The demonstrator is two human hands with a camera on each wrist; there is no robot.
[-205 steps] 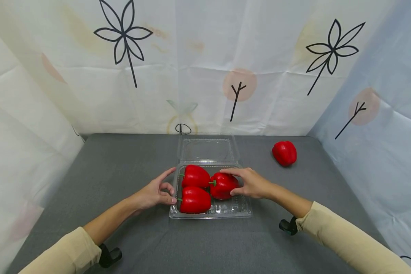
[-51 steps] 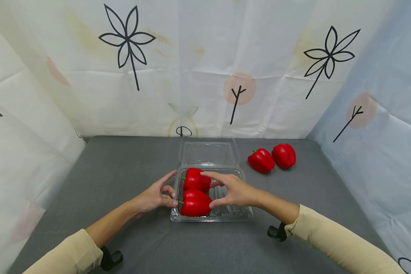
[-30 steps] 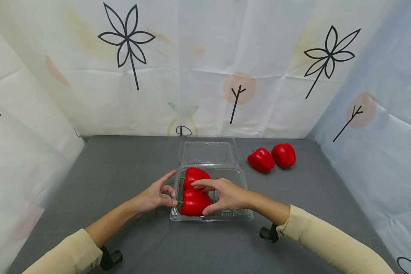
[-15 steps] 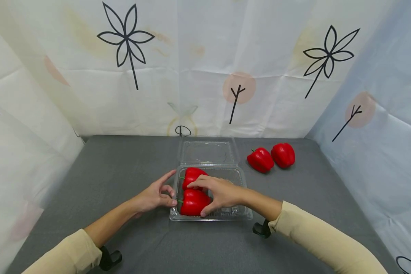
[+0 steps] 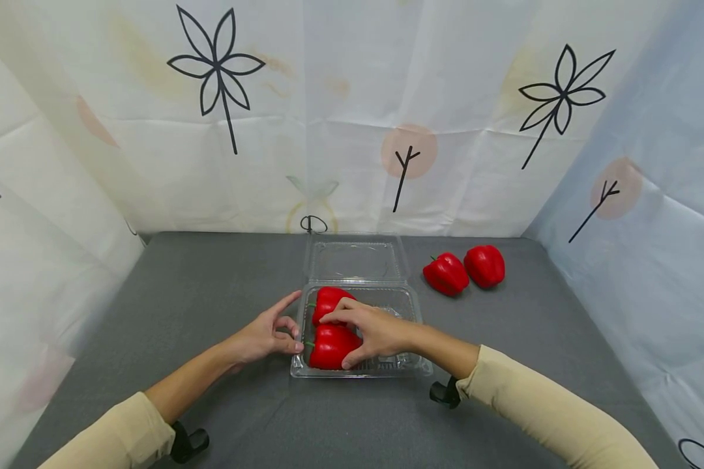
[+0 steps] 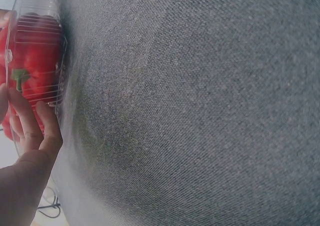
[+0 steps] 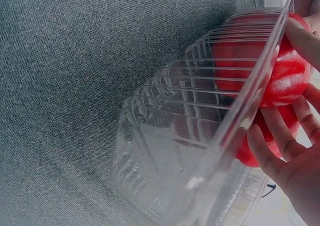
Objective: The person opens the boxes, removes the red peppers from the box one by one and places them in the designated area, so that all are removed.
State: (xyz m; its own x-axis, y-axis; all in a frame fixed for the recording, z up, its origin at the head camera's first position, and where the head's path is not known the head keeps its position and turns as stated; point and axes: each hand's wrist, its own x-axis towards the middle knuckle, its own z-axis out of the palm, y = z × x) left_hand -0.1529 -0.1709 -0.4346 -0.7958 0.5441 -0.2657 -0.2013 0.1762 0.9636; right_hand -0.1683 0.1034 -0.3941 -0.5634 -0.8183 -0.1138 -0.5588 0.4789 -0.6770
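Note:
Two red bell peppers sit in the left half of a clear plastic container (image 5: 407, 305), stems toward the left. My right hand (image 5: 377, 331) grips the near bell pepper (image 5: 330, 349), thumb on its near side and fingers over its far side. Behind it lies the far bell pepper (image 5: 327, 301), partly covered by those fingers. At the container's left edge, my left hand (image 5: 264, 337) holds the rim, its index finger stretched along it. The left wrist view shows its fingers (image 6: 47, 121) against the ribbed outer wall. In the right wrist view, the right fingers (image 7: 280, 136) reach over the rim.
The container's clear lid (image 5: 354, 257) lies folded back behind it. Two more red bell peppers, a left one (image 5: 446, 274) and a right one (image 5: 485, 266), rest at the back right of the grey table (image 5: 211, 273). Patterned cloth (image 5: 340, 98) hangs behind.
A third bell pepper has gone from the container to the back right, beside the other one. My right hand has moved left and forward onto the near bell pepper. My left hand stays at the rim.

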